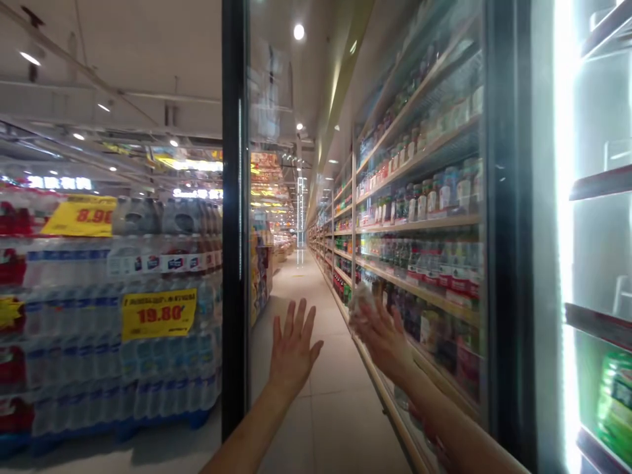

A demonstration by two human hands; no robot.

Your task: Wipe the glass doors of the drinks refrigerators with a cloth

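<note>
In front of me is the clear glass door [316, 434] of a cooler, in a dark frame. My left hand [295, 342] lies flat against the glass, fingers spread, holding nothing. To its right, my right hand [388, 339] presses a pale crumpled wipe [363, 304] to the glass. The wipe sits under its fingertips, partly hidden and blurred, so whether it is cloth or paper I cannot tell. Both forearms reach in from the bottom edge.
Left of the door stand stacked packs of bottled water [74, 355] with yellow price signs [158, 315]. Through the glass, shelves of bottles [424, 197] line a tiled aisle [296, 283]. At far right are lit cooler shelves [600, 322] with a green pack [616, 398].
</note>
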